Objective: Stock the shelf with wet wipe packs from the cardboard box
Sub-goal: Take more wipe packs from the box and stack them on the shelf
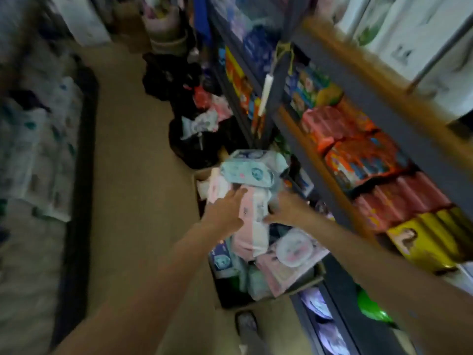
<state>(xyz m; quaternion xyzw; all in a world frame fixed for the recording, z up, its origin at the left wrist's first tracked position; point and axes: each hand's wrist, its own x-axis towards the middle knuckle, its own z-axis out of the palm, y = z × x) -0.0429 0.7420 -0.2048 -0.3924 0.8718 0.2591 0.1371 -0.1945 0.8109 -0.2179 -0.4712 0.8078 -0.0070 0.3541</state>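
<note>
A cardboard box point(311, 283) on the floor beside the shelf point(358, 80) holds a heap of wet wipe packs. A pink and white wet wipe pack point(253, 213) sits on top of the heap. My left hand point(226, 208) presses on its left side with fingers spread, and my right hand point(286, 208) grips its right side. A pale blue pack point(247, 170) lies just beyond my hands. A pink pack with a round white lid point(294, 248) lies nearer me. The frame is blurred.
The dark metal shelf on the right carries red, orange and yellow packs point(358, 155). Black bags point(197, 139) stand on the floor beyond the box. White packaged goods point(38, 149) line the left side. A tan floor aisle point(128, 175) runs between them.
</note>
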